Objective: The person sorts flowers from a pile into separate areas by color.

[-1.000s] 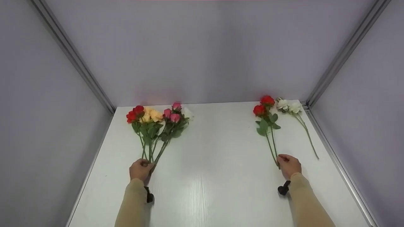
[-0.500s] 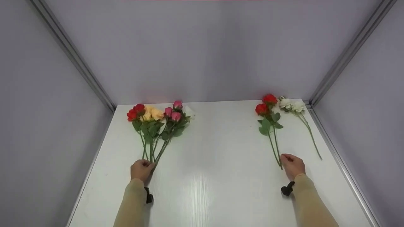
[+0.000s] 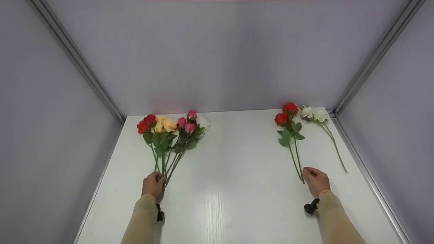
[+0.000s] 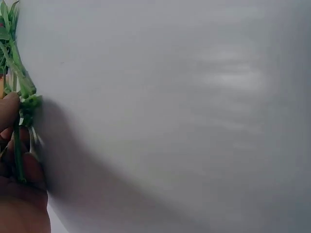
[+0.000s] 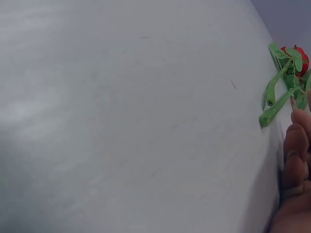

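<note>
In the head view my left hand [image 3: 153, 184] grips the lower stems of a bunch of flowers [image 3: 162, 144] lying on the table at left. The bunch has red, yellow and pink blooms, with a pale white one at its right side. Its green stems [image 4: 19, 73] show between the fingers in the left wrist view. My right hand [image 3: 317, 180] rests beside the stem ends of two red roses [image 3: 290, 118], its fingers loosely curled. In the right wrist view the two cut stem ends [image 5: 274, 109] lie free in front of the fingers; whether a fingertip touches a stem is unclear.
Two white flowers [image 3: 313, 115] lie at the table's back right, their stems slanting toward the right edge. Grey panels [image 3: 217, 54] stand behind and on both sides of the white table [image 3: 223, 169]. A black wrist camera [image 3: 311, 206] hangs by the right sleeve.
My left fingers have turned slightly and drawn the stems a little closer together. The right hand now sits slightly farther right of the red rose stems. The view has shifted slightly.
</note>
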The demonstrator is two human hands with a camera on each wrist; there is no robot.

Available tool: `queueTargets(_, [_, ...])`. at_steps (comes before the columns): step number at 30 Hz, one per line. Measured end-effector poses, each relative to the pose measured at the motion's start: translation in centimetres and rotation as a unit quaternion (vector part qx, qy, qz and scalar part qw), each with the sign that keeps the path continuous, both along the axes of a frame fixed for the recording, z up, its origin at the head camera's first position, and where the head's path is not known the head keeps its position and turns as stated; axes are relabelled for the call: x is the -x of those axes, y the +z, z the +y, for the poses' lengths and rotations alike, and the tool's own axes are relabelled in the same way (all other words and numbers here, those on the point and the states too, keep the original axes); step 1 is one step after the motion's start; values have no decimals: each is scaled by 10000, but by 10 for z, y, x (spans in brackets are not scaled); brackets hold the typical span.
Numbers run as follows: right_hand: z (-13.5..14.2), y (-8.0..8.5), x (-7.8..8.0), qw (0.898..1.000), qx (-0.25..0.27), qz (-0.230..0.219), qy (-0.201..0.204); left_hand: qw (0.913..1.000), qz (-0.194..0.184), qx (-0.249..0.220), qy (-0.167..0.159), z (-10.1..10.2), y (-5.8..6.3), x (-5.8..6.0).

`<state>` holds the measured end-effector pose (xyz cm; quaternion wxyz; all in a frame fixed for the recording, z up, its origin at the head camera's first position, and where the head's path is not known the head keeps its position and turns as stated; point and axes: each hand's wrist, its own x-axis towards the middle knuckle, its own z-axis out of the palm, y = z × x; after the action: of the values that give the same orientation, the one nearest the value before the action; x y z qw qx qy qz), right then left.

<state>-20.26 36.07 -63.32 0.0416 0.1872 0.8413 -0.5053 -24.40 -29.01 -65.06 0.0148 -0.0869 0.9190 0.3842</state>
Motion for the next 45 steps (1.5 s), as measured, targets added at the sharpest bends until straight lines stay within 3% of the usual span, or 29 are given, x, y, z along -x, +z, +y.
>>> queueTargets(9, [3, -1, -2, 10000, -7, -70, 42, 9995, -169, 147, -226, 5, 8, 1])
queueTargets(20, [6, 0, 1, 9999, 85, 33, -127, 9997, 170, 123, 93, 5, 25, 7])
queueTargets(23, [6, 1, 2, 9993, 299, 49, -229, 9995, 291, 14, 142, 7, 31, 8])
queueTargets(28, [3, 6, 1, 9905, 1219, 149, -617, 9978, 602, -153, 221, 13, 46, 13])
queueTargets(30, [0, 10, 2, 9890, 1276, 208, -716, 9967, 747, -215, 248, 17, 51, 14])
queueTargets(35, [-16, 21, 10, 9936, 752, 585, -604, 9917, 1165, -519, 182, 34, 66, 16])
queueTargets(38, [-30, 29, 17, 9929, 801, 751, -451, 9875, 1380, -749, 156, 48, 76, 17])
queueTargets(42, [-52, 39, 23, 9924, 890, 831, -188, 9811, 1295, -1400, 341, 71, 87, 19])
queueTargets(45, [-71, 46, 25, 9916, 931, 890, 65, 9701, 1044, -2140, 465, 92, 94, 19])
